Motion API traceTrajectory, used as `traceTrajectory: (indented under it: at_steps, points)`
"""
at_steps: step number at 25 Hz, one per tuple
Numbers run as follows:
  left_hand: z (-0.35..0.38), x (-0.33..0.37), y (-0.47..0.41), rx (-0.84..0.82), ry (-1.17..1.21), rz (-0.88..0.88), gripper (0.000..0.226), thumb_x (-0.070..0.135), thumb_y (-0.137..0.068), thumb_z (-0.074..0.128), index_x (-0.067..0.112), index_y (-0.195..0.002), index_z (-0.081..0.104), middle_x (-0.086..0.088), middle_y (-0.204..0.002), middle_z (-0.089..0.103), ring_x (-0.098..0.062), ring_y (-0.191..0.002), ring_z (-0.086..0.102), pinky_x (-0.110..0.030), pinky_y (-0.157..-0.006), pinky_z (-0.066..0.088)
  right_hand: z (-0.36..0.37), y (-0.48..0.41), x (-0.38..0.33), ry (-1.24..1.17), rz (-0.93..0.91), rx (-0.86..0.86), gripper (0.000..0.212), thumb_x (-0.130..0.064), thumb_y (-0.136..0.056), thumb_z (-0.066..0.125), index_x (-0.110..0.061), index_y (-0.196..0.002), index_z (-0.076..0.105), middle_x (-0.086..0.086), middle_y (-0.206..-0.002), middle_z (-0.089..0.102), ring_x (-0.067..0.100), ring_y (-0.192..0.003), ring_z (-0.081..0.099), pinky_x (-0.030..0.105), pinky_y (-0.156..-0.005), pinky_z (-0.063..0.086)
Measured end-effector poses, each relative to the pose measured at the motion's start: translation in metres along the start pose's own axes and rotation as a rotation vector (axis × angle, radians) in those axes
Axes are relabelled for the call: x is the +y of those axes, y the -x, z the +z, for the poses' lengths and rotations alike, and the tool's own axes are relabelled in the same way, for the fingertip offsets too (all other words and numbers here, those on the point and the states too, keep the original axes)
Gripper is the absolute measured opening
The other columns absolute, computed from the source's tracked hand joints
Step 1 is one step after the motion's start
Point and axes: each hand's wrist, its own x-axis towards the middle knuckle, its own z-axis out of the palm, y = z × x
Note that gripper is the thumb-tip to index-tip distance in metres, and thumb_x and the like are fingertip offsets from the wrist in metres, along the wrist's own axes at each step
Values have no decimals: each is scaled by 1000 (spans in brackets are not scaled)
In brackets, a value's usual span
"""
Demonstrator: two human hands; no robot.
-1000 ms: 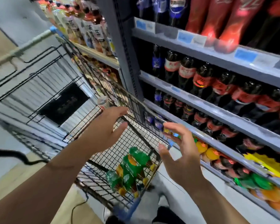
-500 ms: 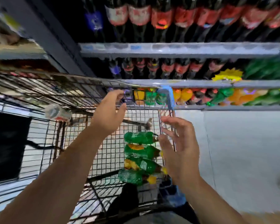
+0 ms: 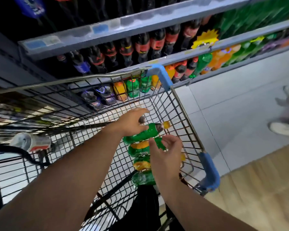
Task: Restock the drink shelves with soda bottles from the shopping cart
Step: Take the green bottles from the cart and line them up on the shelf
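The left hand (image 3: 132,122) lies on the top green bottle (image 3: 143,133), fingers still apart, not wrapped round. The right hand (image 3: 167,153) hangs open above the other bottles (image 3: 143,178) in the cart (image 3: 183,108). Full bottles are probably heavy and slippery; grab the fat middle.

1. Soda bottles (image 3: 145,133) in the cart: green, orange-yellow labels, yellow caps.
2. Cart (image 3: 183,104): dark wire grid; corner guards (image 3: 163,77) blue.
3. Shelf rails (image 3: 140,22): grey, blue tags.
4. Shelved bottles (image 3: 141,45): dark, red labels.
5. Starburst tag (image 3: 205,39): yellow.
6. Floor (image 3: 232,90): pale grey tile, tan wood-grain strip.
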Motion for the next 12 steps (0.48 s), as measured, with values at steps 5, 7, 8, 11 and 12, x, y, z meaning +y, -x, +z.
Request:
traceTrajectory:
  at_steps: [5, 7, 8, 11, 12]
  points:
    - [22, -15, -24, -213, -170, 50, 95, 46, -80, 82, 34, -157, 28, -1, -165, 28, -24, -150, 30, -40, -121, 30, 24, -34, 30, -6, 373, 267, 72, -27, -85, 82, -8, -142, 41, 11, -138, 56, 22, -120, 58, 27, -96, 48]
    - [31, -17, -31, -243, -187, 63, 97, 45, -79, 83, 36, -157, 25, 1, -165, 28, -23, -150, 31, -42, -120, 31, 30, -42, 42, 38, 474, 329, 87, -33, -85, 82, -2, -150, 32, 19, -147, 51, 33, -131, 55, 38, -104, 48]
    - [35, -18, -34, -254, -179, 58, 98, 44, -79, 83, 37, -157, 24, 1, -165, 29, -23, -149, 32, -43, -119, 33, 33, -45, 48, 63, 504, 344, 91, -35, -86, 81, -1, -151, 29, 20, -148, 50, 36, -134, 53, 40, -105, 48]
    - [45, -17, -40, -288, -131, 45, 97, 42, -77, 85, 41, -154, 25, 0, -159, 39, -25, -141, 43, -43, -111, 42, 39, -56, 61, 153, 523, 383, 87, -40, -86, 80, -4, -151, 34, 19, -144, 57, 37, -131, 57, 43, -101, 51]
    - [47, -17, -42, -294, -110, 47, 95, 39, -76, 85, 41, -152, 28, 0, -155, 45, -25, -136, 48, -43, -107, 46, 40, -61, 64, 175, 508, 388, 83, -41, -86, 79, -7, -150, 40, 17, -140, 60, 35, -128, 60, 43, -99, 52]
